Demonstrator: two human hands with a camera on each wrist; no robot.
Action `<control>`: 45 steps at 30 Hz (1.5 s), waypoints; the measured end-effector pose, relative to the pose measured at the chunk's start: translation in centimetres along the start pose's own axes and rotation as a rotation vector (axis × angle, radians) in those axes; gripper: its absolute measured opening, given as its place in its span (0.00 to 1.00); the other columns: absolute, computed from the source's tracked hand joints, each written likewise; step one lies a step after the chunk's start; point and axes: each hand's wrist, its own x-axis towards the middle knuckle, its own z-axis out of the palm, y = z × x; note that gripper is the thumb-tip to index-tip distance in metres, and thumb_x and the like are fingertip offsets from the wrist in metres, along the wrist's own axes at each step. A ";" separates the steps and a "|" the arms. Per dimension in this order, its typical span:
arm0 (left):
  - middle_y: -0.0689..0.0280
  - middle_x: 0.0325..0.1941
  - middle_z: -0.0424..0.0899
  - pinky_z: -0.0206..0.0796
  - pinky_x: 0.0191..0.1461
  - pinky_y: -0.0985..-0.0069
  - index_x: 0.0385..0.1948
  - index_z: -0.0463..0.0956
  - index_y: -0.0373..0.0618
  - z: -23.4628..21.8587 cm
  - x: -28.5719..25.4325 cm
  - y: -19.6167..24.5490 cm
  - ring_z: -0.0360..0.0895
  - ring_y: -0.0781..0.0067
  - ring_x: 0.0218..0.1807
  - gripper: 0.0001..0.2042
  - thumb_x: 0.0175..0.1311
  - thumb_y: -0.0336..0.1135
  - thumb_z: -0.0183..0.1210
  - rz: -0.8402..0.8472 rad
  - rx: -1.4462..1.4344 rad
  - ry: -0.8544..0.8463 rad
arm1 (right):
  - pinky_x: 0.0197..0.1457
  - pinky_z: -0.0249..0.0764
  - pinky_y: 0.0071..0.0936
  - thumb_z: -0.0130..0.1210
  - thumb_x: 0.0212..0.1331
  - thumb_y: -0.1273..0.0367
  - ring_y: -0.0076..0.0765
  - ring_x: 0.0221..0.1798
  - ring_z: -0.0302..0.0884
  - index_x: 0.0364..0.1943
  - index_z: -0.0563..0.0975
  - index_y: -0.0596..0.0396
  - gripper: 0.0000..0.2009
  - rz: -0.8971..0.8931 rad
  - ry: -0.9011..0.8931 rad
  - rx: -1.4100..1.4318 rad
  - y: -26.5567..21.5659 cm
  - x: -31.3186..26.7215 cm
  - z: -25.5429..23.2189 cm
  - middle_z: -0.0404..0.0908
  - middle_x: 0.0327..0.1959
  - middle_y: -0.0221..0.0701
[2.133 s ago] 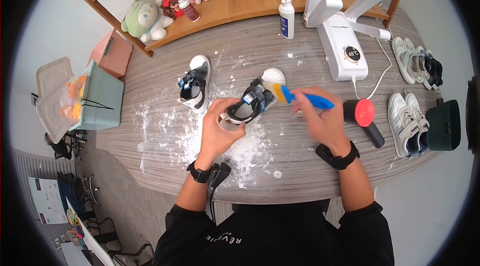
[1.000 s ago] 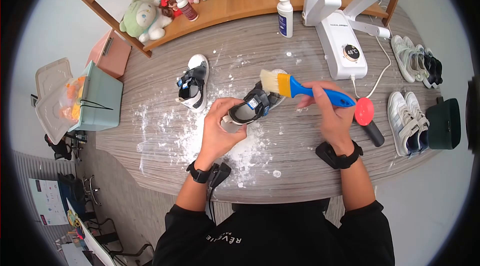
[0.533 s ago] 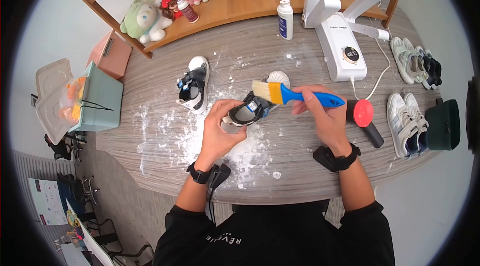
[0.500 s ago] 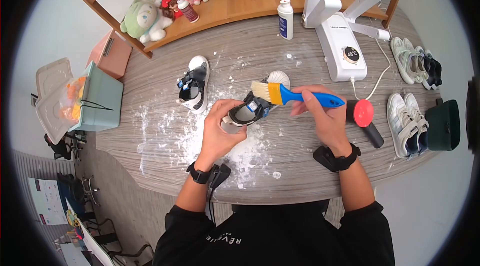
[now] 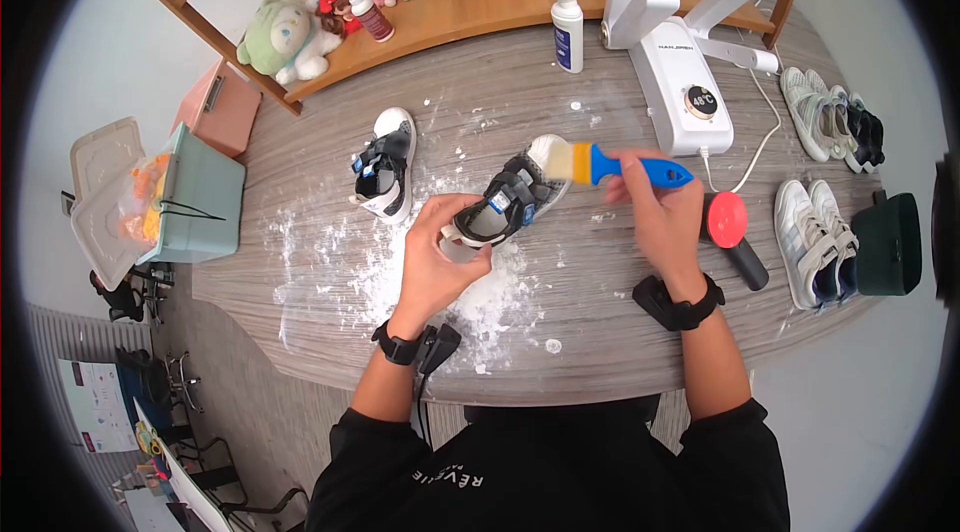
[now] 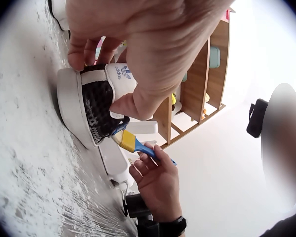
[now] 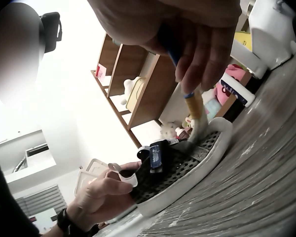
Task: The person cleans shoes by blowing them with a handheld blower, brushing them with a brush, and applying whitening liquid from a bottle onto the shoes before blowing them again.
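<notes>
My left hand (image 5: pixel 440 250) grips the heel of a small black-and-white sneaker (image 5: pixel 508 194), thumb on one side and fingers on the other. In the left wrist view the heel of the sneaker (image 6: pixel 96 98) shows a blue adidas mark. My right hand (image 5: pixel 658 217) holds a paintbrush (image 5: pixel 620 168) by its blue handle. The pale bristles lie over the white toe of the sneaker; the right wrist view shows the brush (image 7: pixel 193 106) right at the toe (image 7: pixel 219 129). Left of this sneaker stands its matching sneaker (image 5: pixel 388 167), untouched.
White powder (image 5: pixel 490 317) is scattered over the wooden table (image 5: pixel 330 332). A white bottle (image 5: pixel 568 32) and a white shoe dryer (image 5: pixel 690 92) stand at the back. A red-and-black tool (image 5: pixel 728 222) lies right of my right hand, near white sneakers (image 5: pixel 805 242).
The brush has moved off the straps, forward and right, onto the toe, which the bristles now overlap. The left hand keeps its grip on the heel.
</notes>
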 end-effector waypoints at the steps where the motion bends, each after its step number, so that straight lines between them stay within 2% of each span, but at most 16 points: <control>1: 0.63 0.57 0.78 0.69 0.63 0.75 0.54 0.80 0.38 0.0 0.0 -0.1 0.77 0.71 0.59 0.26 0.46 0.16 0.67 0.004 -0.001 0.000 | 0.35 0.78 0.22 0.58 0.72 0.71 0.25 0.31 0.82 0.44 0.84 0.67 0.10 0.000 0.001 -0.001 0.0 0.0 0.0 0.85 0.32 0.34; 3: 0.63 0.57 0.78 0.70 0.62 0.75 0.54 0.80 0.38 -0.1 0.0 -0.4 0.77 0.71 0.59 0.26 0.46 0.16 0.67 0.010 0.000 0.005 | 0.35 0.78 0.21 0.58 0.72 0.70 0.24 0.30 0.82 0.44 0.84 0.67 0.11 -0.119 0.089 0.061 -0.2 0.0 0.2 0.85 0.30 0.33; 5: 0.66 0.54 0.80 0.72 0.44 0.79 0.53 0.81 0.45 0.0 0.1 -1.0 0.79 0.76 0.50 0.26 0.46 0.22 0.69 0.085 0.027 0.040 | 0.34 0.78 0.21 0.58 0.72 0.70 0.23 0.29 0.81 0.43 0.84 0.67 0.11 -0.094 0.039 0.152 -0.3 -0.2 0.3 0.84 0.28 0.33; 9: 0.64 0.57 0.78 0.72 0.56 0.77 0.56 0.80 0.39 -0.1 0.1 -0.8 0.78 0.74 0.56 0.28 0.46 0.17 0.68 0.014 -0.022 0.013 | 0.33 0.77 0.20 0.58 0.72 0.69 0.21 0.28 0.80 0.42 0.84 0.66 0.11 0.021 -0.071 0.097 0.3 -0.2 -0.1 0.83 0.26 0.32; 16: 0.66 0.52 0.80 0.72 0.42 0.80 0.56 0.81 0.44 0.1 0.2 -0.7 0.78 0.78 0.49 0.28 0.48 0.24 0.71 0.003 -0.015 0.042 | 0.30 0.73 0.18 0.59 0.71 0.69 0.18 0.26 0.78 0.40 0.84 0.65 0.10 -0.151 0.110 -0.180 -0.4 -0.1 0.1 0.82 0.24 0.28; 19: 0.66 0.52 0.80 0.73 0.41 0.81 0.56 0.81 0.44 0.0 0.4 -0.9 0.78 0.78 0.49 0.28 0.48 0.24 0.72 -0.028 -0.045 0.044 | 0.29 0.70 0.18 0.59 0.70 0.70 0.17 0.25 0.77 0.40 0.84 0.64 0.09 -0.065 -0.002 0.184 0.2 -0.3 0.4 0.82 0.22 0.27; 24: 0.64 0.52 0.82 0.74 0.45 0.80 0.59 0.78 0.36 -0.1 0.2 -0.9 0.80 0.77 0.51 0.29 0.50 0.22 0.71 -0.059 -0.018 0.040 | 0.32 0.73 0.19 0.57 0.71 0.71 0.19 0.29 0.79 0.41 0.84 0.64 0.09 -0.062 0.044 -0.335 -0.4 -0.1 -0.7 0.84 0.29 0.31; 25: 0.63 0.52 0.83 0.74 0.47 0.80 0.58 0.78 0.34 -0.1 0.2 -1.7 0.81 0.77 0.50 0.27 0.52 0.22 0.71 -0.078 -0.103 0.064 | 0.32 0.73 0.19 0.57 0.71 0.71 0.19 0.29 0.79 0.41 0.84 0.64 0.09 -0.063 0.044 -0.335 -0.4 -0.2 -0.5 0.84 0.29 0.31; 27: 0.63 0.52 0.84 0.75 0.48 0.79 0.58 0.78 0.32 -0.2 0.2 -1.9 0.81 0.77 0.50 0.26 0.53 0.22 0.71 -0.092 -0.188 0.088 | 0.34 0.73 0.19 0.57 0.72 0.70 0.19 0.29 0.79 0.40 0.84 0.64 0.10 -0.185 0.033 0.107 -0.7 -0.6 0.3 0.83 0.28 0.30; 30: 0.61 0.52 0.85 0.74 0.52 0.78 0.57 0.78 0.29 -0.3 0.3 -1.3 0.81 0.77 0.50 0.24 0.56 0.23 0.71 -0.216 -0.203 0.119 | 0.35 0.73 0.19 0.56 0.72 0.71 0.19 0.29 0.79 0.41 0.84 0.64 0.09 -0.106 -0.058 0.304 -1.4 -1.4 0.9 0.83 0.29 0.30; 34: 0.61 0.52 0.85 0.73 0.54 0.78 0.56 0.78 0.29 0.0 0.1 -1.5 0.82 0.78 0.48 0.24 0.57 0.24 0.72 -0.206 -0.387 0.150 | 0.37 0.76 0.21 0.56 0.72 0.72 0.22 0.30 0.81 0.43 0.84 0.64 0.09 -0.022 -0.156 0.119 -0.1 -1.1 0.1 0.84 0.33 0.32; 36: 0.61 0.52 0.85 0.72 0.54 0.78 0.56 0.78 0.30 0.0 0.0 -1.7 0.82 0.78 0.48 0.23 0.58 0.25 0.72 -0.208 -0.386 0.158 | 0.37 0.76 0.21 0.56 0.72 0.72 0.22 0.31 0.81 0.44 0.84 0.64 0.09 -0.156 -0.016 -0.136 -0.6 -0.7 -0.2 0.84 0.32 0.32; 37: 0.61 0.52 0.85 0.72 0.54 0.79 0.56 0.79 0.30 0.0 0.0 -1.9 0.82 0.79 0.47 0.23 0.58 0.25 0.71 -0.228 -0.411 0.157 | 0.37 0.76 0.21 0.56 0.72 0.72 0.22 0.31 0.81 0.44 0.84 0.64 0.09 -0.157 -0.017 -0.136 -0.8 -0.8 -0.1 0.84 0.32 0.32; 39: 0.61 0.52 0.85 0.72 0.53 0.79 0.56 0.79 0.30 0.0 0.0 -2.1 0.82 0.79 0.46 0.23 0.58 0.25 0.71 -0.245 -0.437 0.159 | 0.36 0.76 0.20 0.56 0.72 0.71 0.21 0.31 0.81 0.43 0.84 0.64 0.09 -0.080 -0.058 0.267 -1.3 -1.2 0.5 0.84 0.30 0.30; 42: 0.60 0.52 0.85 0.73 0.52 0.79 0.56 0.79 0.30 0.1 0.0 -2.0 0.82 0.80 0.45 0.22 0.58 0.25 0.71 -0.239 -0.379 0.156 | 0.36 0.76 0.20 0.56 0.72 0.72 0.21 0.31 0.82 0.42 0.84 0.64 0.09 0.033 -0.246 0.242 -1.1 -1.7 0.8 0.85 0.32 0.31; 45: 0.61 0.52 0.86 0.73 0.52 0.80 0.55 0.79 0.30 0.1 0.0 -1.4 0.82 0.80 0.43 0.22 0.59 0.25 0.71 -0.259 -0.417 0.161 | 0.37 0.78 0.21 0.56 0.72 0.72 0.23 0.31 0.83 0.42 0.84 0.64 0.08 -0.027 -0.131 0.125 0.1 -1.0 0.3 0.85 0.35 0.33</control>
